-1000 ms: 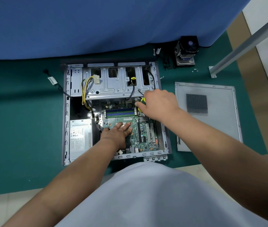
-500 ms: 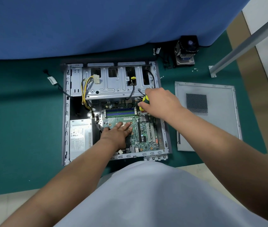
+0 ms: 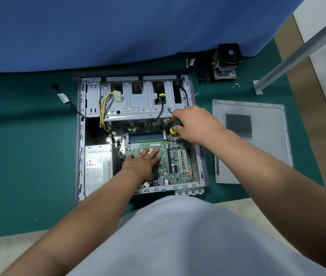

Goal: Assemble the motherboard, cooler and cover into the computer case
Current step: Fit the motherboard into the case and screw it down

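Am seeing open computer case [image 3: 79, 136] lying flat on green counter [image 3: 28, 156]. Motherboard [image 3: 176, 166] sitting inside case, lower right. My left hand [image 3: 140, 166] is pressing flat on motherboard, fingers [image 3: 154, 154] straight, slightly spread. My right hand [image 3: 193, 122] is gripping green-yellow screwdriver [image 3: 175, 126], fingers curling round handle, tip hidden near board's upper right area. Cooler [image 3: 225, 62] is standing beyond case, against blue cloth [image 3: 118, 30]. Cover panel [image 3: 261, 140] is lying just right of case. Power supply [image 3: 97, 166] is sitting in case's lower left.
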`<state>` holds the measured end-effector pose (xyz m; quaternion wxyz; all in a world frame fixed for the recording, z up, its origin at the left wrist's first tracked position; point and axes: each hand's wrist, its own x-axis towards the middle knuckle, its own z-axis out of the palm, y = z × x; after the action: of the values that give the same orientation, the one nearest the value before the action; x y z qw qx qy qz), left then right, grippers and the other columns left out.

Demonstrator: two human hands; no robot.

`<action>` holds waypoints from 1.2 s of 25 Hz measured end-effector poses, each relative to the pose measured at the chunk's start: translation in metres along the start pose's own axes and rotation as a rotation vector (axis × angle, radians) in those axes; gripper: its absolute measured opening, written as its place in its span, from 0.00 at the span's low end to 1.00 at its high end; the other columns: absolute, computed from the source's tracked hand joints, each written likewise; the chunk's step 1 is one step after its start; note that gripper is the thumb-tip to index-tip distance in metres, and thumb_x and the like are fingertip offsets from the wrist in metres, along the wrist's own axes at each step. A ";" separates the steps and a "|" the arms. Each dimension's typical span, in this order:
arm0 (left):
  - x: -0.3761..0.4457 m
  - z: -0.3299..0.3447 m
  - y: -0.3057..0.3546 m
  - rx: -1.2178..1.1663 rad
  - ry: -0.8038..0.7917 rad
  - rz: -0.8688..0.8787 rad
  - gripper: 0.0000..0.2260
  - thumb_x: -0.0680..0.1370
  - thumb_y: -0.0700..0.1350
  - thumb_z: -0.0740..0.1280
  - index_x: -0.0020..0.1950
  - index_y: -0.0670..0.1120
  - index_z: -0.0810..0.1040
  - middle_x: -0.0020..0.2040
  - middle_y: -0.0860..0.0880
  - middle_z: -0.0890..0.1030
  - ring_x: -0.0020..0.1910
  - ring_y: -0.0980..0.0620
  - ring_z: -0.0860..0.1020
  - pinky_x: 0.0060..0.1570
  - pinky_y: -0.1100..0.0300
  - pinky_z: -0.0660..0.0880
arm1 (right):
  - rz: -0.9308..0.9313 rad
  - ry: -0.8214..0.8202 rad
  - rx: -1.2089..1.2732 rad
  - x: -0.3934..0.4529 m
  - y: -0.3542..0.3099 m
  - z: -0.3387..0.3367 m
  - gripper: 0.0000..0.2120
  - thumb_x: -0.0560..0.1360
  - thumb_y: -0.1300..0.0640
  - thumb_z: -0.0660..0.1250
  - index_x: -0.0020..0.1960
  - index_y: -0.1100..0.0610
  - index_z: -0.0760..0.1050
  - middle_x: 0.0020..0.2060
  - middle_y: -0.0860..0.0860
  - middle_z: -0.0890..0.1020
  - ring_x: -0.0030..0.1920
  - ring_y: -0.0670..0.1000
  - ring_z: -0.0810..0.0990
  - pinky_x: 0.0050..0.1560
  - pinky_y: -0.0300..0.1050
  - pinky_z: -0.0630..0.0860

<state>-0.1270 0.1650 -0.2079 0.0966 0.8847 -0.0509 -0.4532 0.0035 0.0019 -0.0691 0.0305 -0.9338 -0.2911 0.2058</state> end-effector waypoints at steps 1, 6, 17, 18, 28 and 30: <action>0.000 0.000 0.000 0.001 -0.002 0.001 0.41 0.78 0.43 0.64 0.83 0.62 0.43 0.82 0.62 0.36 0.82 0.53 0.39 0.77 0.36 0.51 | 0.007 0.004 0.002 0.000 0.000 0.000 0.15 0.81 0.50 0.66 0.66 0.51 0.75 0.55 0.55 0.81 0.52 0.58 0.80 0.45 0.47 0.74; -0.001 0.000 0.000 0.001 -0.001 0.001 0.41 0.78 0.43 0.63 0.83 0.62 0.43 0.82 0.62 0.36 0.82 0.54 0.39 0.77 0.36 0.51 | 0.004 -0.005 0.036 0.000 0.000 0.001 0.15 0.81 0.50 0.65 0.66 0.52 0.74 0.53 0.55 0.80 0.51 0.58 0.80 0.44 0.48 0.75; -0.011 -0.014 0.009 -0.348 0.231 0.050 0.25 0.83 0.48 0.62 0.80 0.56 0.64 0.82 0.52 0.62 0.79 0.46 0.61 0.72 0.45 0.68 | 0.101 0.079 0.221 -0.017 0.024 -0.015 0.11 0.78 0.48 0.68 0.60 0.46 0.78 0.44 0.48 0.81 0.43 0.51 0.81 0.39 0.43 0.74; -0.015 -0.019 0.015 -0.544 0.304 0.034 0.21 0.84 0.50 0.62 0.78 0.54 0.70 0.77 0.49 0.71 0.74 0.44 0.70 0.66 0.51 0.73 | 0.153 0.106 0.316 -0.024 0.031 -0.015 0.09 0.77 0.47 0.69 0.58 0.44 0.78 0.41 0.45 0.81 0.37 0.46 0.80 0.35 0.41 0.72; -0.050 -0.120 0.100 -1.862 0.381 0.057 0.07 0.84 0.48 0.66 0.55 0.48 0.82 0.47 0.49 0.85 0.44 0.51 0.81 0.44 0.57 0.76 | 0.381 0.084 1.470 -0.080 0.063 0.031 0.11 0.77 0.64 0.72 0.57 0.54 0.79 0.50 0.54 0.87 0.47 0.54 0.87 0.43 0.43 0.81; -0.047 -0.139 0.109 -1.590 0.491 0.111 0.07 0.83 0.49 0.67 0.51 0.48 0.83 0.42 0.52 0.84 0.40 0.54 0.80 0.43 0.58 0.77 | 0.341 0.051 1.465 -0.074 0.064 0.033 0.10 0.75 0.58 0.75 0.55 0.50 0.80 0.47 0.51 0.86 0.44 0.54 0.87 0.40 0.44 0.81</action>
<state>-0.0418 0.0843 -0.0677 0.7230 0.6225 0.2634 -0.1430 -0.0310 -0.0940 -0.0832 0.6183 -0.7113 0.0696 0.3270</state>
